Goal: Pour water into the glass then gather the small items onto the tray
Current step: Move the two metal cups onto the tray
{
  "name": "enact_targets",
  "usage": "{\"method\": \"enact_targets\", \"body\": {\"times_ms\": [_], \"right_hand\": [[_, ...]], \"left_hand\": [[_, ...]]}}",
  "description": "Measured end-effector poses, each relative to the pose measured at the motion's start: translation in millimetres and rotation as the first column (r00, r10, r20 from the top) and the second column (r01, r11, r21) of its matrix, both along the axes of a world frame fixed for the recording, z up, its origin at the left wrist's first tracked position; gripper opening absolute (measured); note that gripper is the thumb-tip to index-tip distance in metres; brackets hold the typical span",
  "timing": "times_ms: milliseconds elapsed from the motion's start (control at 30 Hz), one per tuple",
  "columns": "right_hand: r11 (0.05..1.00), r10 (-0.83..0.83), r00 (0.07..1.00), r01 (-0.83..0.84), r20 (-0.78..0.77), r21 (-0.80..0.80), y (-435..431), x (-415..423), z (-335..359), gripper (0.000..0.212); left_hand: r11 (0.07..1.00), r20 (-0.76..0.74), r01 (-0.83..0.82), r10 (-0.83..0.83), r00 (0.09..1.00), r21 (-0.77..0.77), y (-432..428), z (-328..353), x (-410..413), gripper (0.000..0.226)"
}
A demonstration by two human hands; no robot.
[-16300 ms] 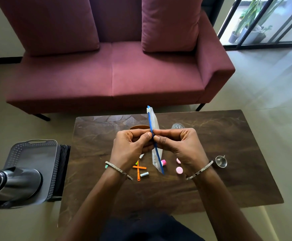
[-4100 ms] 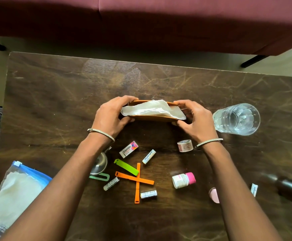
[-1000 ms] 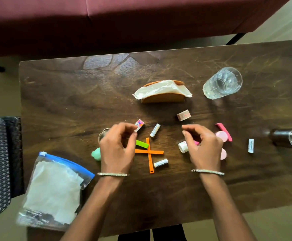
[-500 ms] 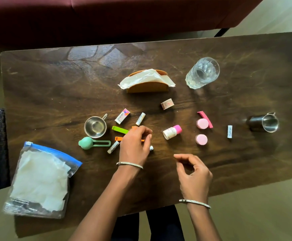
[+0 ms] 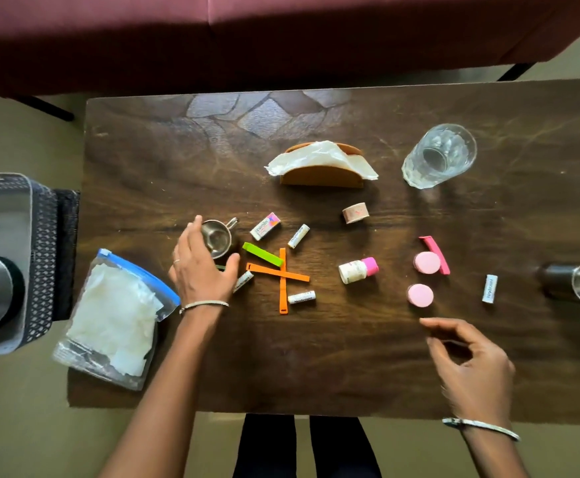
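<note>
1. The right hand (image 5: 471,370) is hovering at the lower right of the frame, fingers loosely curled and holding nothing.
2. The left hand (image 5: 200,267) is spreading over the small steel cup (image 5: 217,238) at centre left, fingers apart around its rim; whether it is gripping, I cannot tell.
3. Two pink caps (image 5: 420,294), a white bottle (image 5: 357,270) and orange strips (image 5: 282,280) are lying mid-table.
4. The glass (image 5: 438,157) is standing upper right; the grey tray (image 5: 37,257) is sitting off the table's left edge.

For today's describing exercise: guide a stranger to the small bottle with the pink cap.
Start at the clear glass on the wooden table, then look nearer the person. The bottle lies on its side, right of the crossed orange strips. Unlike the flat pink discs, it has a white body.
</note>
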State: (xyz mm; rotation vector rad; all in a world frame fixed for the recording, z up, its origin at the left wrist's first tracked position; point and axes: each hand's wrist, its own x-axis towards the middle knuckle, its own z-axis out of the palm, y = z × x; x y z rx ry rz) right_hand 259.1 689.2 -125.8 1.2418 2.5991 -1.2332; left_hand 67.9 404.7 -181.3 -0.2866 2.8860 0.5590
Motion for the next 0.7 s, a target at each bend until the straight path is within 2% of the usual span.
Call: {"method": "enact_targets", "body": {"times_ms": [100, 267, 433, 567, 700], "right_hand": [[1.0, 0.011, 1.0, -0.012, -0.011, -0.021, 12.9, -0.5, -0.1, 0.034], [1.0, -0.009, 0.999, 0.009, -0.03, -0.02, 38.4, -5.6, -3.9, 0.028], [0.997, -0.069, 0.993, 0.072, -0.095, 0.02, 72.5, -10.9, -5.2, 0.024], [0.964, -0.208, 0.964, 0.23, -0.164, 0.13, 116.6, -12.4, -4.9, 0.021], [0.846, -0.306, 0.922, 0.378, -0.239, 0.375, 161.8, -12.6, -11.2, 0.037]], "left_hand": [[0.999, -0.012, -0.02, 0.021, 1.0, 0.051, -4.8, -7.1, -8.6, 0.078], [0.999, -0.141, -0.017, 0.022, 0.99, 0.036, 14.1, 0.7, -2.8, 0.07], [0.98, -0.287, 0.068, -0.011, 0.958, 0.189, 72.6, 21.9, 24.9, 0.065], [0.932, -0.3, 0.142, -0.038, 0.953, 0.333, 134.0, 35.1, 47.3, 0.064], [0.891, -0.254, 0.232, -0.138, 0.957, 0.39, 181.5, 37.8, 60.5, 0.066]]}}
